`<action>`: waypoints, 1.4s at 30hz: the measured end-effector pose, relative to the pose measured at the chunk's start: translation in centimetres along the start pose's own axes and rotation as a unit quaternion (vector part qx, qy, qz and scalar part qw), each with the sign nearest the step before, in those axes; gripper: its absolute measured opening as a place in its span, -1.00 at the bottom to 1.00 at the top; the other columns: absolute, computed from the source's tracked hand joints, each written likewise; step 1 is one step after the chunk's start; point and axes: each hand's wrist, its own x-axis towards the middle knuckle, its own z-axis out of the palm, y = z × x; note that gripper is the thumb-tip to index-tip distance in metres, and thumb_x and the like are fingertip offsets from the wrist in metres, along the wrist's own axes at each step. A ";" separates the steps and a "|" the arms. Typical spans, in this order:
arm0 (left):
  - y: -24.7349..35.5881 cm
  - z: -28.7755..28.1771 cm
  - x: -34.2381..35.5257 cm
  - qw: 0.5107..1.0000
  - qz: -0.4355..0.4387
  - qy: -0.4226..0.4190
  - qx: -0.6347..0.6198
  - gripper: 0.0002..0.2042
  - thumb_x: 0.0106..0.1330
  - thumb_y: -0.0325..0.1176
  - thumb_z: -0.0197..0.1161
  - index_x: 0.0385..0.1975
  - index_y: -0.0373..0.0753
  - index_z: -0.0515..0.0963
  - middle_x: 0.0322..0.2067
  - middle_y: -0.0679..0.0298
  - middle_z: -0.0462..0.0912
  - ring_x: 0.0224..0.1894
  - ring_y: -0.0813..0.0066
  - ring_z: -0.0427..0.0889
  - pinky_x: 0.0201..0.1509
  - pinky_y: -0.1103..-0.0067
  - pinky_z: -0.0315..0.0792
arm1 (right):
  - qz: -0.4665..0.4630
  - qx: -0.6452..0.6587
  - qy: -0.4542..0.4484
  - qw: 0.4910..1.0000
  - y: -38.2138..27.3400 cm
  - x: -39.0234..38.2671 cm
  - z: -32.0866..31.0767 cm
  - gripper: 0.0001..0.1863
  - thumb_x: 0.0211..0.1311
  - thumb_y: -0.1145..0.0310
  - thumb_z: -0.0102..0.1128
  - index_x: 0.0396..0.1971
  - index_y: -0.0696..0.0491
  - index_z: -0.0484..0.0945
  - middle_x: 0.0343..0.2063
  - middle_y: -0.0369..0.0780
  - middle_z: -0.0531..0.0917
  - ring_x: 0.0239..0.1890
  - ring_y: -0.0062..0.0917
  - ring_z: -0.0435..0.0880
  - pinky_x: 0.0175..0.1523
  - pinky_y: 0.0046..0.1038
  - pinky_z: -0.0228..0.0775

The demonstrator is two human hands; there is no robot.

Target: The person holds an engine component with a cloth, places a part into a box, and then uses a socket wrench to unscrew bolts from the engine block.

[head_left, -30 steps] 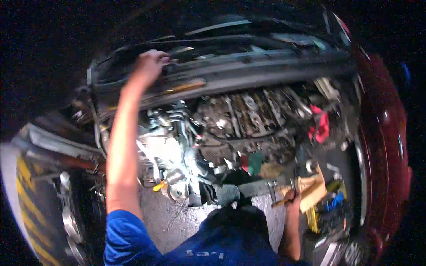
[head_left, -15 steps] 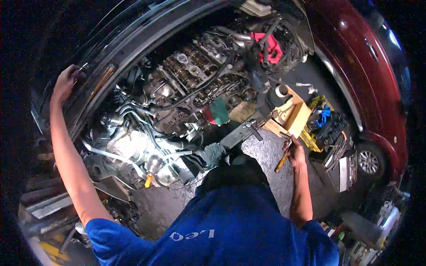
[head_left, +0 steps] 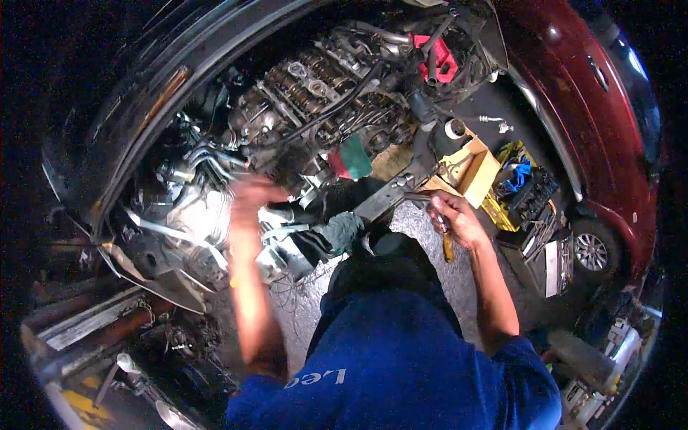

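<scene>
My left hand (head_left: 254,197) is smeared by motion over the brightly lit hoses and pale metal parts (head_left: 193,211) at the engine bay's left; I cannot make out what, if anything, it holds. My right hand (head_left: 459,218) is closed around a tool with a yellow-orange handle (head_left: 448,248), with metal pieces at its fingers, just below the wooden box (head_left: 479,179). The opened engine (head_left: 308,93) shows its exposed top above my hands. A red and green cloth (head_left: 352,159) lies below it, and a dark grey rag (head_left: 342,231) sits on the metal bar (head_left: 380,201).
A red plastic piece (head_left: 441,61) is at the upper right. A roll (head_left: 454,127), a yellow tool case (head_left: 502,211) with black and blue items, and a red car body (head_left: 602,122) with a wheel (head_left: 589,251) are to the right. Metal parts (head_left: 93,322) lie lower left.
My left hand has left the dark panel at upper left and moved down and right over the engine bay. My right hand has risen slightly and moved left with the tool.
</scene>
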 end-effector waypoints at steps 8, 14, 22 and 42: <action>2.0 18.0 -8.6 0.991 -0.069 -0.028 0.111 -0.78 0.47 -0.26 -0.05 -0.19 -0.31 0.38 -0.38 -0.13 0.61 -0.32 -0.20 0.61 -0.31 0.12 0.46 | 0.021 -0.047 -0.247 0.968 -2.5 -1.7 6.8 -0.74 0.41 0.16 0.08 -0.34 0.07 0.46 -0.59 -0.39 0.45 -0.62 -0.73 0.36 -0.56 -0.67 0.14; 3.1 22.3 -11.7 0.983 -0.074 0.022 0.167 -0.77 0.46 -0.25 -0.03 -0.13 -0.31 0.32 -0.55 -0.09 0.59 -0.53 -0.18 0.59 -0.50 0.10 0.43 | 0.089 -0.041 -0.250 0.963 -2.0 -5.7 2.9 -0.59 0.46 0.12 -0.04 0.03 0.16 0.43 -0.46 -0.27 0.56 -0.52 -0.62 0.49 -0.46 -0.59 0.30; 6.7 32.8 -14.9 0.983 -0.010 0.007 0.182 -0.79 0.42 -0.25 0.03 -0.14 -0.24 0.34 -0.52 -0.06 0.62 -0.49 -0.20 0.60 -0.43 0.04 0.45 | 0.060 0.108 -0.124 0.985 1.0 -12.4 -7.3 -0.69 0.43 0.19 0.00 -0.06 0.12 0.44 -0.50 -0.30 0.50 -0.63 -0.68 0.35 -0.59 -0.65 0.08; 13.8 34.3 -19.8 0.953 -0.009 -0.267 0.139 -0.81 0.37 -0.20 0.16 -0.17 -0.12 0.56 -0.46 0.06 0.65 -0.40 0.01 0.64 -0.40 0.24 0.46 | -0.007 0.047 -0.270 0.962 0.0 -18.0 -16.7 -0.55 0.45 0.14 -0.05 0.11 0.17 0.46 -0.49 -0.34 0.53 -0.68 -0.78 0.25 -0.60 -0.72 0.00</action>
